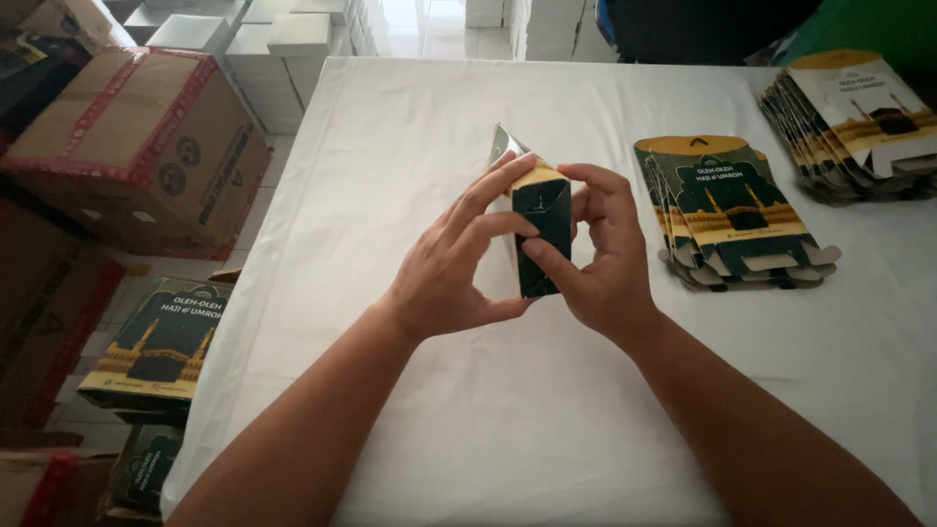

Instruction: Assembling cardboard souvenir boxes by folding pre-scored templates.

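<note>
The left hand (444, 273) and the right hand (600, 259) together grasp a small carton (540, 229) above the middle of the tabletop (488, 429); the left fingers press on its top and near face, the right fingers wrap its far side; the carton is dark green with a gold-tan band at the top, held upright with one narrow panel facing the camera, and a pale flap juts up behind it. Just right of the hands lies a fanned stack of flat cartons (732, 210) in the same green and gold; a second stack (859, 117) sits at the far right corner, well apart. The tabletop wears a white cloth. On the floor at left stand a taped brown cardboard box (137, 146) and folded green boxes (161, 342); white boxes (264, 44) are piled beyond.
</note>
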